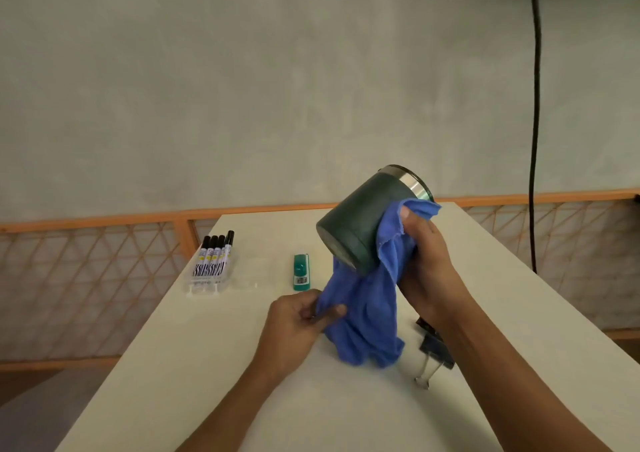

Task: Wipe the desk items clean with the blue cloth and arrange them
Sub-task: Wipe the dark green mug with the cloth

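One mug [360,223], right hand [429,268] | cloth [363,320], left hand [294,323] | markers [214,257] at desk [242,382] edge

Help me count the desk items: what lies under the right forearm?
A black binder clip with wire handles shows under the right forearm, beside a white object. The forearm and the blue cloth cover the rest, so the white object cannot be identified.

The raised right hand [427,261] grips the cup [360,223] through the blue cloth [363,316]; the left hand [298,320], at its 8 o'clock, pinches the cloth.
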The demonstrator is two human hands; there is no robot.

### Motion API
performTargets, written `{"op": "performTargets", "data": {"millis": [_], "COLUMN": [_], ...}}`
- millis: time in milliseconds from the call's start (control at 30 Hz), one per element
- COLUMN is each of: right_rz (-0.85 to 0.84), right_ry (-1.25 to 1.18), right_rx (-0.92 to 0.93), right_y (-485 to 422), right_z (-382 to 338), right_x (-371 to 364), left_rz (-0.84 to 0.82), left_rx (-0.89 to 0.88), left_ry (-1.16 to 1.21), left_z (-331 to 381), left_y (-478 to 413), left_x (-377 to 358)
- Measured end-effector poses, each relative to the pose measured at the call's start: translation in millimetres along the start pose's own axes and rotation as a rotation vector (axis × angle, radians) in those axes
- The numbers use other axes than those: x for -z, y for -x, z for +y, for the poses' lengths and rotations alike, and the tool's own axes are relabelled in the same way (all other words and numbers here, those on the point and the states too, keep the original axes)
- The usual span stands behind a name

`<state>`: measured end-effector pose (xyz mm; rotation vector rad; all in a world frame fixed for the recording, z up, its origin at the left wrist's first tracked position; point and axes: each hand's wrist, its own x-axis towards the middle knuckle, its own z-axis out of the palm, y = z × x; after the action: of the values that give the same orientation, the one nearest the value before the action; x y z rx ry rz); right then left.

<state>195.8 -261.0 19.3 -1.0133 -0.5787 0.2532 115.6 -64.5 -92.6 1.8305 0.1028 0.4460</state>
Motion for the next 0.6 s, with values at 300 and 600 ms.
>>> {"op": "performTargets", "data": {"millis": [300, 600], "right_rz": [-0.031, -0.197], "right_ry": [0.278, 0.205], "right_rx": [0.027, -0.179], "right_y": [11.7, 17.6], "right_z": [29.6, 54.3], "right_x": [55.2, 58.2], "left_rz": [0.149, -0.122], "left_rx": [-0.160, -0.351], "left_ry": [-0.215, -0.443], "left_z": [10.6, 47.6], "left_y": [-11.1, 8.9], "left_x": [45.5, 62.2]}}
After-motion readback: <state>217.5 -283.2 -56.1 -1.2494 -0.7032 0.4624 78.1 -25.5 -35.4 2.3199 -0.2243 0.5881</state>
